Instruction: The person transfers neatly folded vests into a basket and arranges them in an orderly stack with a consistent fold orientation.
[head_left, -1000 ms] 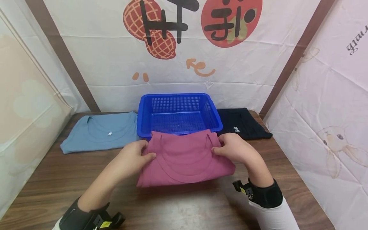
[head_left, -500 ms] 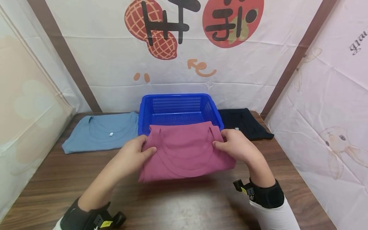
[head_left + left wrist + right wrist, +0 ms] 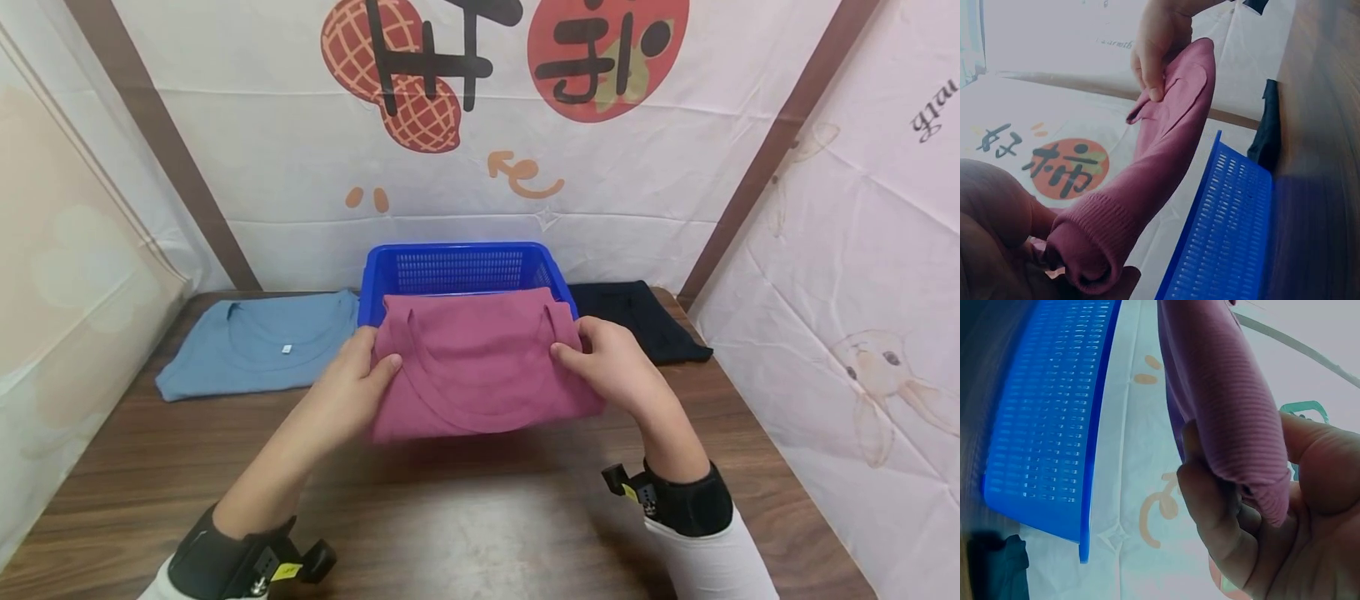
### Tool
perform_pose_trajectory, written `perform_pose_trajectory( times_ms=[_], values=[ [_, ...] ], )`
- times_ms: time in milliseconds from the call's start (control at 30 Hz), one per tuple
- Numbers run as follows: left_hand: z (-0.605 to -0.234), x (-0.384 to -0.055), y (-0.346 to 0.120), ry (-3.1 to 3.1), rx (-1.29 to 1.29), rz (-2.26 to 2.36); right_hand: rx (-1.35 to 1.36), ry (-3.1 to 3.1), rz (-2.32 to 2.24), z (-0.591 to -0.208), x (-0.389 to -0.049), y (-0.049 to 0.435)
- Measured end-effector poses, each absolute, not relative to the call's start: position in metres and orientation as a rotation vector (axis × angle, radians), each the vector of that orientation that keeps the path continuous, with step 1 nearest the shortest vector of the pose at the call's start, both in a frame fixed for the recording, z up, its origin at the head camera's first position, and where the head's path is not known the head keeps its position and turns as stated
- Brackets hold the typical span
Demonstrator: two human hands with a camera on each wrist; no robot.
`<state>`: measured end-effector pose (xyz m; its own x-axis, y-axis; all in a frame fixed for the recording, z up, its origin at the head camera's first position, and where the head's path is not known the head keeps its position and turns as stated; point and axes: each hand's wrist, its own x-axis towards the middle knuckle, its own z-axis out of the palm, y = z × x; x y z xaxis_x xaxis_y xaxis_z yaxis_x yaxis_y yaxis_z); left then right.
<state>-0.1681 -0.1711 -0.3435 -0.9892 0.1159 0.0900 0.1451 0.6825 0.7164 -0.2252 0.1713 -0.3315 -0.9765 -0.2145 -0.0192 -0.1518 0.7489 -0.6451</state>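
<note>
Between my two hands hangs a folded pink shirt (image 3: 480, 367), raised off the table and covering the near part of a blue plastic basket (image 3: 459, 268). My left hand (image 3: 358, 379) pinches its left side, thumb on top and fingers beneath. On the opposite side my right hand (image 3: 618, 367) grips it the same way. The left wrist view shows the shirt's ribbed, rolled edge (image 3: 1094, 240) by the left fingers. In the right wrist view the right fingers curl around the pink cloth (image 3: 1235, 400), above the level of the basket rim.
A folded light blue shirt (image 3: 258, 346) lies left of the basket. A folded black shirt (image 3: 637, 321) lies to its right, partly behind my right hand. The brown wooden table (image 3: 465, 525) meets a printed cloth backdrop (image 3: 285, 167) at the back.
Both hands have carried the pink shirt up and forward, from in front of the basket to over its near part. The basket and the other shirts have stayed in place.
</note>
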Motion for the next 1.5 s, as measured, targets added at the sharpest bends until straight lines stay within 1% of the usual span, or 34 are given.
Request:
perform_pose_trajectory(
  times_ms=[400, 1033, 1333, 1500],
  values=[
    [-0.349, -0.192, -0.17, -2.826, -0.111, -1.259, -0.327, 2.959, -1.1, -0.341, -0.249, 0.163],
    [-0.355, -0.237, -0.171, -2.677, 0.007, -1.443, -0.214, 2.979, -1.353, -0.359, -0.284, 0.149],
    [-0.358, -0.249, -0.178, -2.623, 0.01, -1.828, -0.242, 2.992, -1.452, -0.367, -0.3, 0.142],
    [-0.356, -0.258, -0.18, -2.621, 0.018, -1.79, -0.245, 3.003, -1.495, -0.369, -0.308, 0.142]
  ],
)
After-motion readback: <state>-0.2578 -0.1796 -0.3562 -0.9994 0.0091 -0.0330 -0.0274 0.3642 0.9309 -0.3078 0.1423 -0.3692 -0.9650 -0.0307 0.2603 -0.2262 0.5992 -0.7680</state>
